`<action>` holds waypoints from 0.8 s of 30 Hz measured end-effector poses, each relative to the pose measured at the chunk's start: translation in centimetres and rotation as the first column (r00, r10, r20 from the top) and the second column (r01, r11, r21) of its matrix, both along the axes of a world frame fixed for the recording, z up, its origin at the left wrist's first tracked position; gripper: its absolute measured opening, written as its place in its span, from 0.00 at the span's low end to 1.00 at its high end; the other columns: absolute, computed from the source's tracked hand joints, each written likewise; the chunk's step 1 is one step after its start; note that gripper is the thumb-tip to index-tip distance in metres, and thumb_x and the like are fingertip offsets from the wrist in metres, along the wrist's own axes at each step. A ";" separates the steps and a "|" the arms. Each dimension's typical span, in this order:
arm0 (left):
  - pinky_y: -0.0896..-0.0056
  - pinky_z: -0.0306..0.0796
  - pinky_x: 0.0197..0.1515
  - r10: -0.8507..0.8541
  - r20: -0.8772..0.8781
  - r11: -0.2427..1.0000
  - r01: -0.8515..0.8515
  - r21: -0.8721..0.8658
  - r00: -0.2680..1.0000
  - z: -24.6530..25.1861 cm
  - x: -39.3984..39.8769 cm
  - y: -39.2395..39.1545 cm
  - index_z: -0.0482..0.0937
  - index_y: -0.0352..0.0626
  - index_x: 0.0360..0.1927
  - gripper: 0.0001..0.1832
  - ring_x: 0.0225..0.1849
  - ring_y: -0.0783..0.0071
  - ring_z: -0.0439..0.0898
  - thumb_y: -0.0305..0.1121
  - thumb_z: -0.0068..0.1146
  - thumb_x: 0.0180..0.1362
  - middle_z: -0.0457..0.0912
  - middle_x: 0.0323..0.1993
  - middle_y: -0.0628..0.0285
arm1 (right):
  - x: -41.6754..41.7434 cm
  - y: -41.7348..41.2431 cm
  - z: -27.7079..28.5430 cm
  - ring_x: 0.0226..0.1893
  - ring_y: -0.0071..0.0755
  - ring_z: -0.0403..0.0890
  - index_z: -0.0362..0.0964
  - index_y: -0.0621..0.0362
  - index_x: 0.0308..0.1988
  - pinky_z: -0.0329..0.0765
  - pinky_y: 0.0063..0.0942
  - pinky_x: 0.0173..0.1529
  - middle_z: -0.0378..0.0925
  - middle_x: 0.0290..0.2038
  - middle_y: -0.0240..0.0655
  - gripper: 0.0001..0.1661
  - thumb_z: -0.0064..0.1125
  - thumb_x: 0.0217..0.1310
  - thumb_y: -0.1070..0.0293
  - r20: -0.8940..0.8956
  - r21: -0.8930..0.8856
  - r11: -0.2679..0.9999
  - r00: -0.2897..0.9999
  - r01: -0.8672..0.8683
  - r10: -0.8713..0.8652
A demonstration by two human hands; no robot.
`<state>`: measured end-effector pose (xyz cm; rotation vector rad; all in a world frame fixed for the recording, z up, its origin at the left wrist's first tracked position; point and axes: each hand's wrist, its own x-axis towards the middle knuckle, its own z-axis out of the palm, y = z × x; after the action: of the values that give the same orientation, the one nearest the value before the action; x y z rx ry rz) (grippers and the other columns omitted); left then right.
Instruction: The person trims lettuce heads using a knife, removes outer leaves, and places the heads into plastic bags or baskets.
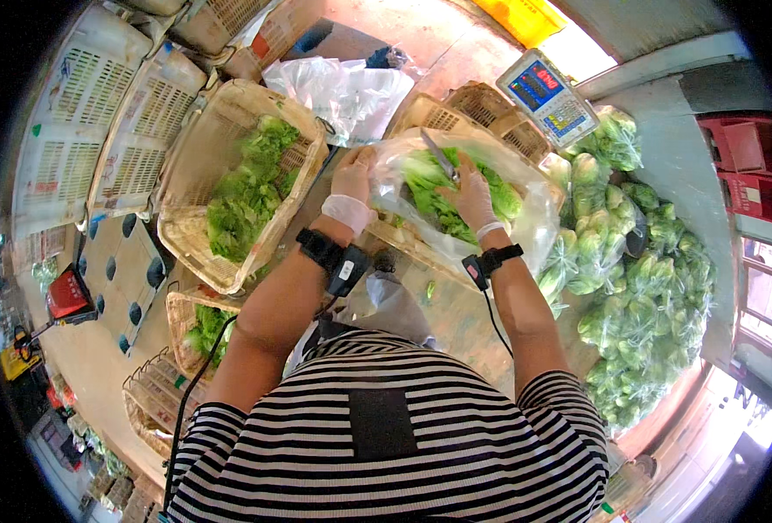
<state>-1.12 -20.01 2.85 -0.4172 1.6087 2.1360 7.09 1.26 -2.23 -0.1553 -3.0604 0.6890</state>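
Observation:
My left hand (352, 180), in a thin clear glove, pinches the left rim of a clear plastic bag (536, 225). The bag lies spread open over a plastic crate in front of me. Green leaf lettuce (438, 193) rests inside it. My right hand (469, 196), also gloved, is at the lettuce inside the bag. A knife (437, 151) is held in that hand, its blade sticking out up and to the left. The fingers' exact hold on the handle is partly hidden.
A tan plastic crate (183, 222) with loose lettuce (245, 196) stands at left. Clear plastic bags (340, 91) lie beyond my hands. A digital scale display (546, 98) stands at upper right. Bagged green vegetables (641, 314) are piled at right. Stacked crates (124, 118) line the upper left.

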 end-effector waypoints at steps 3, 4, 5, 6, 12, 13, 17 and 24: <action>0.85 0.55 0.18 0.067 0.136 0.988 -0.085 0.127 0.988 0.4 -0.9 0.1 0.78 0.41 0.35 0.10 0.17 0.88 0.60 0.36 0.50 0.59 0.67 0.19 0.76 | 1.5 -2.7 0.9 0.45 0.49 0.74 0.64 0.62 0.51 0.70 0.36 0.48 0.70 0.46 0.49 0.26 0.58 0.51 0.69 -0.102 -0.532 0.823 0.950 0.199 -0.295; 0.85 0.55 0.18 0.083 0.142 0.987 -0.101 0.123 0.986 0.2 -1.0 -0.2 0.78 0.41 0.35 0.10 0.17 0.88 0.60 0.36 0.50 0.59 0.67 0.19 0.76 | 2.6 -3.6 2.2 0.43 0.44 0.75 0.65 0.61 0.49 0.71 0.34 0.47 0.71 0.45 0.47 0.21 0.56 0.53 0.70 -0.014 -0.643 0.716 0.930 0.274 -0.368; 0.84 0.60 0.23 -0.012 0.088 0.982 -0.005 0.189 0.996 0.1 -1.1 -0.5 0.78 0.42 0.36 0.11 0.21 0.85 0.64 0.38 0.52 0.58 0.70 0.22 0.74 | 3.6 -4.4 3.3 0.42 0.39 0.76 0.67 0.61 0.46 0.72 0.31 0.45 0.71 0.44 0.45 0.17 0.54 0.56 0.71 0.083 -0.730 0.589 0.901 0.346 -0.427; 0.82 0.65 0.28 -0.110 0.027 0.963 0.100 0.251 0.994 0.0 -1.2 -0.7 0.78 0.42 0.38 0.12 0.25 0.83 0.69 0.39 0.54 0.56 0.73 0.25 0.71 | 4.6 -5.1 4.4 0.42 0.39 0.76 0.67 0.61 0.46 0.72 0.31 0.45 0.71 0.44 0.45 0.17 0.54 0.56 0.71 0.086 -0.728 0.593 0.904 0.344 -0.419; 0.79 0.67 0.32 -0.241 0.127 0.968 0.230 0.100 0.962 1.4 -1.4 -7.8 0.62 0.44 0.59 0.28 0.33 0.80 0.75 0.45 0.52 0.58 0.77 0.34 0.68 | 6.3 -10.3 9.7 0.28 0.24 0.74 0.64 0.57 0.36 0.71 0.21 0.31 0.72 0.35 0.37 0.06 0.52 0.59 0.69 0.180 -0.944 0.127 0.796 0.306 -0.578; 0.78 0.67 0.34 -0.234 0.075 0.972 0.234 0.014 0.969 0.9 -1.0 -9.9 0.62 0.44 0.60 0.29 0.34 0.79 0.75 0.46 0.51 0.58 0.77 0.36 0.67 | 5.8 -11.1 10.0 0.23 0.22 0.70 0.62 0.57 0.35 0.65 0.19 0.25 0.69 0.28 0.34 0.09 0.51 0.60 0.65 0.087 -0.936 0.241 0.835 0.255 -0.543; 0.75 0.66 0.38 -0.050 0.204 0.981 0.086 -0.174 0.978 -5.1 0.2 -21.9 0.64 0.47 0.58 0.26 0.36 0.78 0.75 0.47 0.50 0.58 0.77 0.41 0.66 | 1.4 -17.7 11.4 0.19 0.18 0.65 0.60 0.57 0.37 0.61 0.18 0.21 0.65 0.22 0.29 0.12 0.52 0.60 0.63 0.173 -0.955 0.177 0.931 0.239 -0.322; 0.63 0.67 0.40 0.520 0.536 0.854 -0.389 -0.346 0.665 -17.0 5.5 -42.5 0.69 0.44 0.50 0.22 0.38 0.65 0.75 0.49 0.44 0.59 0.75 0.43 0.60 | -4.4 -28.7 -1.8 0.39 0.39 0.71 0.63 0.65 0.47 0.68 0.31 0.46 0.71 0.37 0.43 0.19 0.50 0.60 0.65 -0.104 -0.305 0.928 0.976 -0.216 0.193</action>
<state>4.38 -62.48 -14.14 -1.5676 1.4069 1.8290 2.68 -27.39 -4.06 0.1903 -2.9006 1.1652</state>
